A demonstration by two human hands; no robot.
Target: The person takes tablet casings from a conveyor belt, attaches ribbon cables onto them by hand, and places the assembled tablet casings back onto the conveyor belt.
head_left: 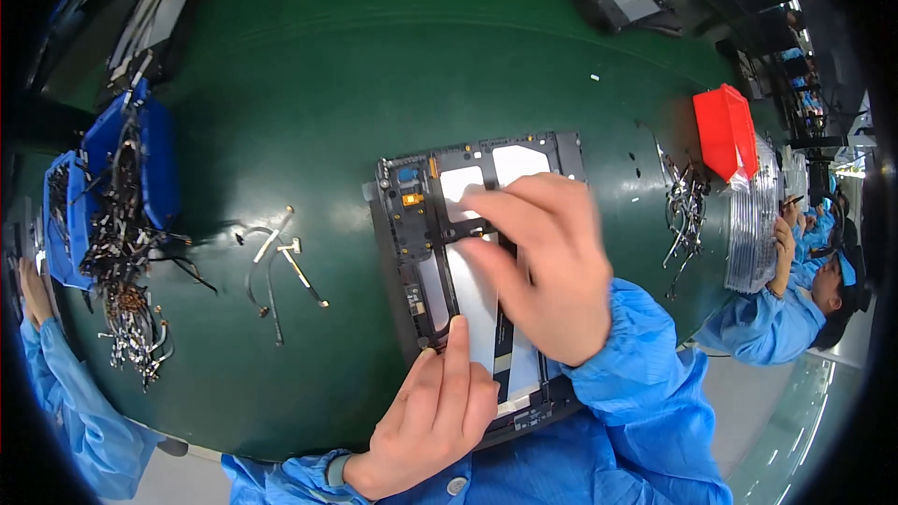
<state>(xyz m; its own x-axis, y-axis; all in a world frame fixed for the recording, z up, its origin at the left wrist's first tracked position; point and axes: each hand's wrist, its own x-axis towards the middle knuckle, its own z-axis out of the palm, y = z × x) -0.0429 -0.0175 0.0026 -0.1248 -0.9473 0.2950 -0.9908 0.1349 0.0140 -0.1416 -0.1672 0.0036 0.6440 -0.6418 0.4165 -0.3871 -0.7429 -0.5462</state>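
Observation:
A black, flat electronics housing with silver panels (474, 304), like an opened tablet or laptop, lies slightly tilted in front of me. Small orange and blue parts show near its upper left corner. My left hand (435, 411) rests at its lower left, the index finger stretched onto the frame and the other fingers partly bent. Over the upper middle hovers my right hand (552, 266), slightly blurred. Its thumb and index finger are apart, with nothing visible between them. The right hand hides part of the housing's right side.
Several loose flat cables (277, 257) lie to the left. Beyond them are blue bins (150, 154) overflowing with dark cables. At right are a cable heap (686, 206), a red bin (723, 131) and stacked clear trays (751, 234). Co-workers in blue sit on both sides.

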